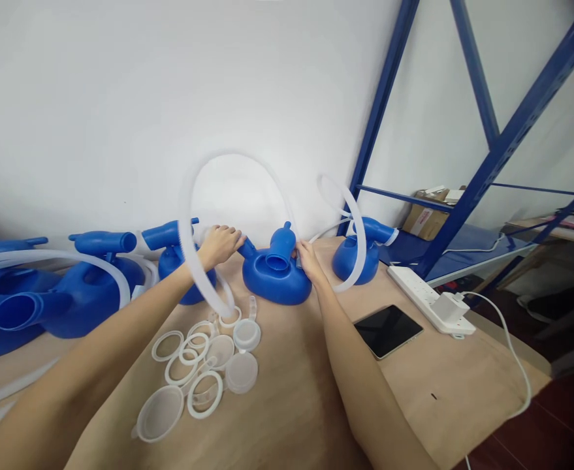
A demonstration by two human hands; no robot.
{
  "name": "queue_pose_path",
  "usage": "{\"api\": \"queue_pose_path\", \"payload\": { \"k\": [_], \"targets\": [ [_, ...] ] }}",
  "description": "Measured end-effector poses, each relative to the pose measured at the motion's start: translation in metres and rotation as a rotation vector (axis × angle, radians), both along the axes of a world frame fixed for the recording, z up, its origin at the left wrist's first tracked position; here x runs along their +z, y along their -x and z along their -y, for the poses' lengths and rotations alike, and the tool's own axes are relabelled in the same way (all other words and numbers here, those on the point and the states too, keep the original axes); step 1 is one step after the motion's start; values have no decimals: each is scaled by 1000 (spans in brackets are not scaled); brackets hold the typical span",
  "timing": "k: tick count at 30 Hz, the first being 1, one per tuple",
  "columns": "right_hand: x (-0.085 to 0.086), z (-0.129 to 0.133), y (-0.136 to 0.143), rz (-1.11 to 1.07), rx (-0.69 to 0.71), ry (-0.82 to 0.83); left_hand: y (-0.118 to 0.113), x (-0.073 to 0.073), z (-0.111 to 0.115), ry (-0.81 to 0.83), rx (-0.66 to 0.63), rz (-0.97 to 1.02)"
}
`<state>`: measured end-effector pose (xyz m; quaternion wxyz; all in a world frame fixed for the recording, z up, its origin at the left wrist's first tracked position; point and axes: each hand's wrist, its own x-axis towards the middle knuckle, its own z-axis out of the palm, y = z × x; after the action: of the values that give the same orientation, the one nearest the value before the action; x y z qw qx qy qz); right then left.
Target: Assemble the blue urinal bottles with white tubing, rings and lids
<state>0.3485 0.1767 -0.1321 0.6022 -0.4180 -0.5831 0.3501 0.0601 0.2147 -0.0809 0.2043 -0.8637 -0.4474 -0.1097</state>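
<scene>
A blue plastic urinal bottle (277,287) stands on the brown-covered table, its wide neck (279,251) facing me. My left hand (221,246) is closed around the blue stub at the bottle's left end. At the right side of the neck, my right hand (310,261) grips the bottle with bent fingers; part of that grip is hidden. A clear hose (189,215) arches over the bottle, one end hanging in front of my left forearm, the other passing behind the neck. White rings (205,394) and translucent caps (241,372) lie in front.
More blue bottles (95,307) with hoses stand on the left, and another bottle (352,261) stands on the right. A black-screened tablet (388,331) and a power strip (414,290) with a plugged charger (449,308) lie at right. Blue shelving (384,91) rises behind.
</scene>
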Motion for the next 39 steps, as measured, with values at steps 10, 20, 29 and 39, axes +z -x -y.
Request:
{"api": "queue_pose_path", "payload": {
  "k": [10,20,29,39],
  "targets": [
    [0,-2,1,45,-20,-11,-15,-1,-6,89,108,69],
    [0,-3,2,41,-3,-18,-8,11,-18,89,167,101],
    [-1,-2,3,39,14,-25,-3,14,-9,154,-5,9],
    [-1,-1,4,40,44,-52,6,18,-11,176,13,6]
  ]
}}
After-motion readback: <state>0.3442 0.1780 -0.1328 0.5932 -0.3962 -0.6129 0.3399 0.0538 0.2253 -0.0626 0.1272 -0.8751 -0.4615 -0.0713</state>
